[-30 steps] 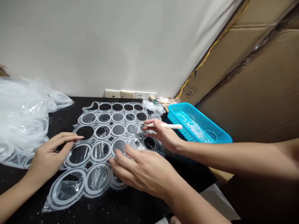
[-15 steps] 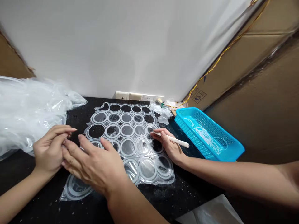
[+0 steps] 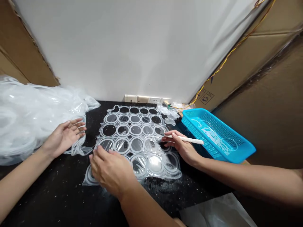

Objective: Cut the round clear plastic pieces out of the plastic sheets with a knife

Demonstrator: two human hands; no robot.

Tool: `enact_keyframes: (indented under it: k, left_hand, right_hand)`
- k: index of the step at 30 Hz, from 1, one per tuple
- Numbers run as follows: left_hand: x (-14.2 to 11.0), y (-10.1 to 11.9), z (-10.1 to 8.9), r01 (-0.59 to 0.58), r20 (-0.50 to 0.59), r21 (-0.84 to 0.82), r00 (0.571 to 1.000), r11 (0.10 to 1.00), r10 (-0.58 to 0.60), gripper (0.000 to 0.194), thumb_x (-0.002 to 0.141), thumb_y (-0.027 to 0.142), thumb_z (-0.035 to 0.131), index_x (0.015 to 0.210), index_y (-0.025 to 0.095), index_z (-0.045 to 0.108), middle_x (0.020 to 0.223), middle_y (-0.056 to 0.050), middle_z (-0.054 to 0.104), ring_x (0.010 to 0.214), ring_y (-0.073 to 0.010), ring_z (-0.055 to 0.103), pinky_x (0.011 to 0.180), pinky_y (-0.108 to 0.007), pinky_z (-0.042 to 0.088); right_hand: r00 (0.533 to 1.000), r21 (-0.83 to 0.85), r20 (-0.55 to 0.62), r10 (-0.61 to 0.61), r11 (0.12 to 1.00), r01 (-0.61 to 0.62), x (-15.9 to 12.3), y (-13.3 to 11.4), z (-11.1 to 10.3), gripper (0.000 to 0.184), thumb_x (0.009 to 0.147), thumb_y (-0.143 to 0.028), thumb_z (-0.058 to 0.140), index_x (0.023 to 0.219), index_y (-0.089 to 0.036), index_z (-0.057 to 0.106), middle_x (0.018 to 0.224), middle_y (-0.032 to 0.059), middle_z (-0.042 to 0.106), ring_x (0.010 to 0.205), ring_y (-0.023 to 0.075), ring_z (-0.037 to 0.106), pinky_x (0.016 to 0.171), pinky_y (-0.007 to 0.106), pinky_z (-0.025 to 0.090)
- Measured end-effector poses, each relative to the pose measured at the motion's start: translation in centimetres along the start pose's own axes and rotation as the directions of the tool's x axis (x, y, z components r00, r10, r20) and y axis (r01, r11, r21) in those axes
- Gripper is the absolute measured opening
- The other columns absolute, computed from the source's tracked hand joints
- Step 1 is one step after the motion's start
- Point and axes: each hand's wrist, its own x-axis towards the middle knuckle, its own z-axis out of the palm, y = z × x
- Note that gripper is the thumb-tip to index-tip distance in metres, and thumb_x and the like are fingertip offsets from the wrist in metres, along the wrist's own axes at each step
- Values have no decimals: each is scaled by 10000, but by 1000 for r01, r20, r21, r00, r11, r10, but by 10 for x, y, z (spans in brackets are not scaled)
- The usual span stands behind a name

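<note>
A clear plastic sheet [image 3: 136, 134] of ring-shaped white outlines lies flat on the black tabletop. My right hand [image 3: 112, 170] rests palm down over its lower left part, fingers bent and slightly apart; its thumb and underside are hidden. My left hand [image 3: 65, 137] is off to the left, palm up with fingers spread, holding nothing. Close beside it is a clear film scrap [image 3: 79, 148], at the edge of a large heap of clear plastic [image 3: 42, 116]. From the right a co-worker's hand [image 3: 186, 149] holds a white pen-shaped tool [image 3: 193, 140] at the sheet's right side.
A blue basket [image 3: 243, 149] holding thin white rings [image 3: 219, 142] stands on the right. Loose clear discs [image 3: 169, 113] lie behind the sheet, near the wall sockets [image 3: 143, 99]. A yellow wire [image 3: 223, 61] runs past cardboard. Another piece of film [image 3: 220, 211] lies at the front right.
My hands, together half a second ago, have parted: the left has moved away and opened toward the plastic heap, the right stays over the sheet. The view has shifted slightly left.
</note>
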Motion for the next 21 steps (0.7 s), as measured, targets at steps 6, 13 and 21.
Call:
enact_keyframes:
  k: [6, 13, 21]
  left_hand:
    - [-1, -1, 0, 30, -26, 100, 999, 995, -28, 244, 812, 140, 390, 838, 180, 629, 802, -17, 612, 691, -105, 598, 557, -172, 539]
    - [-1, 0, 1, 65, -59, 176, 997, 982, -56, 213, 742, 148, 471, 846, 202, 648, 851, -23, 617, 719, -121, 608, 548, -166, 552]
    - [-2, 1, 5, 80, -89, 212, 994, 974, -63, 273, 708, 88, 445, 850, 207, 645, 860, -33, 627, 721, -119, 607, 533, -162, 548]
  right_hand:
    - [996, -89, -62, 58, 994, -64, -20, -12, 0, 370, 828, -151, 474, 1178, -261, 531, 1279, 14, 533, 1242, 224, 441, 912, 483, 476]
    - [990, -506, 113, 81, 863, -13, -86, 0, -24, 393, 938, -187, 273, 1284, -181, 459, 1390, 85, 410, 1257, 219, 414, 1017, 443, 370]
    - [899, -712, 156, -410, 584, 390, -23, -32, -32, 630, 889, -57, 43, 1341, -321, 394, 1309, -52, 500, 1173, 68, 492, 1009, 290, 413]
